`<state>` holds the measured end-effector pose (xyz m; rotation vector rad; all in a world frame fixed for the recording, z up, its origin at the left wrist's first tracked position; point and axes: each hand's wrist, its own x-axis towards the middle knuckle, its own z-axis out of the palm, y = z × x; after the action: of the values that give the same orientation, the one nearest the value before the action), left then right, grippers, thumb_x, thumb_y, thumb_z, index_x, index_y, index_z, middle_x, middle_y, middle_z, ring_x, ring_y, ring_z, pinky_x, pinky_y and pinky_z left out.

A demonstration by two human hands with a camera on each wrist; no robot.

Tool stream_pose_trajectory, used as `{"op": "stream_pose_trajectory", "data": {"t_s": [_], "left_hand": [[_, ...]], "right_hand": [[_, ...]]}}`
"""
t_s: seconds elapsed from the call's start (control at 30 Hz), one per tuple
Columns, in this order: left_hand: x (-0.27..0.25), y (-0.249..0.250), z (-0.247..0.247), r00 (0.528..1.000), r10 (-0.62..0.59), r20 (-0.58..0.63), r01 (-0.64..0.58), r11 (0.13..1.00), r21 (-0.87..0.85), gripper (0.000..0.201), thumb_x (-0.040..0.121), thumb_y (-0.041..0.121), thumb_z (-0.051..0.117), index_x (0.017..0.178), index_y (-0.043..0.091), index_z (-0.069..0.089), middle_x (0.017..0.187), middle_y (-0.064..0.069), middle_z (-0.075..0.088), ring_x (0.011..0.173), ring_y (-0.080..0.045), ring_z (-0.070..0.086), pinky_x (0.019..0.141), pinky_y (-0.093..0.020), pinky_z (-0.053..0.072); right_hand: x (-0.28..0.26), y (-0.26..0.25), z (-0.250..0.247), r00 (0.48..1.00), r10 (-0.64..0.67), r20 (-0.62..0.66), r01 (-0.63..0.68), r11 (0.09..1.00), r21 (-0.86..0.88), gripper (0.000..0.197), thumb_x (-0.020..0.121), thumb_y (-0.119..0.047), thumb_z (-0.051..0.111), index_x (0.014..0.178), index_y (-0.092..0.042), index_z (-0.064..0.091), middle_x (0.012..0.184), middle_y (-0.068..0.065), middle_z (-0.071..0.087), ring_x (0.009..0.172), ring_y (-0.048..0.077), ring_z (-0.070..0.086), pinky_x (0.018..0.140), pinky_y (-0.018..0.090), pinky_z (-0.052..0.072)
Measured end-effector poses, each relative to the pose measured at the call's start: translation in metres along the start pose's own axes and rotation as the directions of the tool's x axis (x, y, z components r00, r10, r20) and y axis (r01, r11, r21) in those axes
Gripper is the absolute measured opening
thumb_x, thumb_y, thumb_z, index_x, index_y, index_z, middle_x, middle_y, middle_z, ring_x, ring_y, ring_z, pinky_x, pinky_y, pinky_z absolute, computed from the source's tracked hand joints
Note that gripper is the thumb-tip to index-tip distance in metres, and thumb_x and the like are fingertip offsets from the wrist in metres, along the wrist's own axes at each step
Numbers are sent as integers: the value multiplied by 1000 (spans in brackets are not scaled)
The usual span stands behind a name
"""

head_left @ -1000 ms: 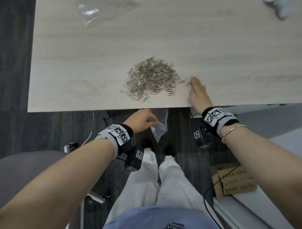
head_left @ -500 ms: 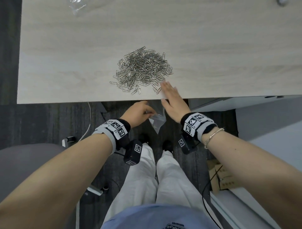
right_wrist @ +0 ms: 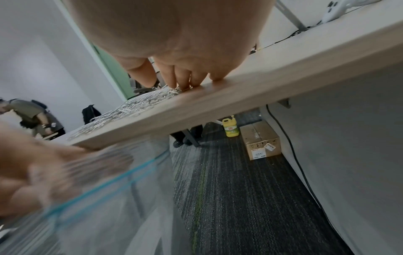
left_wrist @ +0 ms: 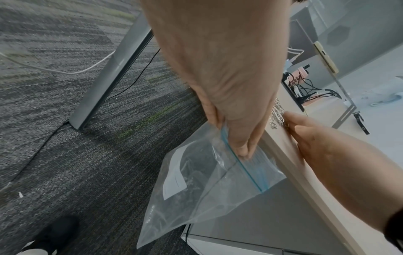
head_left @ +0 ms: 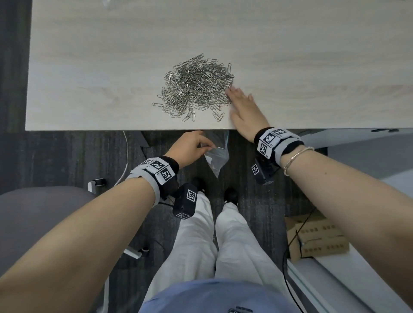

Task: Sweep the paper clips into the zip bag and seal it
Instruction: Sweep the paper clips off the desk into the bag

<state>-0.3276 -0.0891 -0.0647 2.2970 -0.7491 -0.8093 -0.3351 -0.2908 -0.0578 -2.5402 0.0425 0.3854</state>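
Observation:
A heap of silver paper clips (head_left: 196,86) lies on the light wooden table (head_left: 89,67) near its front edge, seen low in the right wrist view too (right_wrist: 130,107). My right hand (head_left: 243,105) lies flat on the table, fingers straight, fingertips touching the heap's right side. Below the table edge my left hand (head_left: 192,148) pinches the blue-striped rim of a clear zip bag (head_left: 218,154). The left wrist view shows the bag (left_wrist: 209,181) hanging open under the edge with the left hand's fingers (left_wrist: 242,146) on its zip strip.
Another clear bag (head_left: 107,1) peeks in at the table's far edge. A grey chair (head_left: 40,201) stands at my left, a cardboard box (head_left: 317,239) on the floor at my right. Under the table are cables (left_wrist: 135,75) and a yellow bottle (right_wrist: 230,126).
My right hand has slid along the table to the right side of the heap, fingertips now against the clips. My left hand keeps the bag under the edge.

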Motion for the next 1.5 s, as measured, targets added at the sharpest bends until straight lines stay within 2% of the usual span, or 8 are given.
{"op": "stream_pose_trajectory", "data": {"t_s": [0.33, 0.47, 0.63, 0.8, 1.0, 1.13, 1.3, 1.5], "left_hand": [[0, 1, 0, 1000, -13, -25, 12, 999, -38, 15, 86, 17, 65, 97, 13, 74, 68, 14, 42, 72, -11, 48, 65, -16, 29], [0, 2, -1, 1000, -23, -10, 23, 999, -22, 15, 87, 19, 65, 98, 15, 75, 73, 7, 47, 72, -13, 49, 65, -17, 30], [-1, 1, -2, 1000, -23, -3, 23, 1000, -10, 15, 86, 18, 66, 97, 14, 75, 78, 1, 52, 76, -16, 53, 69, -23, 36], [-2, 2, -3, 999, -24, -21, 24, 999, -24, 14, 86, 19, 66, 96, 14, 74, 75, 2, 50, 72, -14, 50, 64, -17, 29], [-2, 0, 0, 999, -21, -28, 20, 999, -31, 14, 85, 18, 66, 96, 14, 74, 85, -5, 59, 79, -18, 56, 70, -27, 40], [-3, 1, -1, 999, -40, -24, 38, 998, -49, 14, 85, 20, 67, 96, 15, 74, 87, -7, 62, 80, -20, 58, 74, -31, 46], [-5, 1, -3, 997, -63, -46, 59, 994, -93, 14, 85, 20, 67, 96, 15, 75, 81, -1, 58, 75, -14, 54, 69, -21, 37], [-6, -3, -5, 997, -63, -54, 57, 994, -93, 14, 85, 20, 68, 95, 15, 75, 70, 9, 50, 63, -5, 46, 58, -8, 32]], "right_hand": [[-33, -10, 24, 993, -112, 29, 111, 993, 39, 60, 96, -12, 36, 149, -12, 10, 158, 8, 11, 146, 15, 5, 117, 26, -5], [-37, -9, 16, 999, 10, -37, -6, 996, 93, 62, 96, -10, 35, 150, -12, 5, 157, 10, 12, 146, 17, 5, 115, 23, -7], [-31, -6, 22, 998, -58, 17, 57, 997, 50, 65, 93, -10, 37, 150, -12, 5, 157, 10, 12, 146, 15, 8, 116, 24, -6], [-36, -5, 37, 991, -67, 118, 57, 994, 91, 66, 92, -16, 36, 150, -23, 4, 157, 5, 15, 146, 24, 11, 121, 39, 9], [-61, -13, 33, 965, -138, 223, 96, 977, 190, 66, 94, -10, 38, 150, -24, 4, 153, -6, 28, 144, 24, 18, 117, 35, 20], [-50, -12, 17, 993, -99, 68, 80, 967, 240, 67, 91, -7, 37, 149, -22, 8, 151, -6, 33, 142, 22, 27, 116, 38, 25], [-8, -18, 10, 993, -114, 41, 107, 984, 144, 71, 86, -2, 35, 149, -19, 8, 155, 7, 25, 143, 22, 23, 119, 34, 16], [1, -18, 17, 987, -116, 115, 110, 992, 58, 71, 87, -2, 33, 149, -21, 6, 155, 8, 23, 144, 23, 19, 118, 40, 19]]}}
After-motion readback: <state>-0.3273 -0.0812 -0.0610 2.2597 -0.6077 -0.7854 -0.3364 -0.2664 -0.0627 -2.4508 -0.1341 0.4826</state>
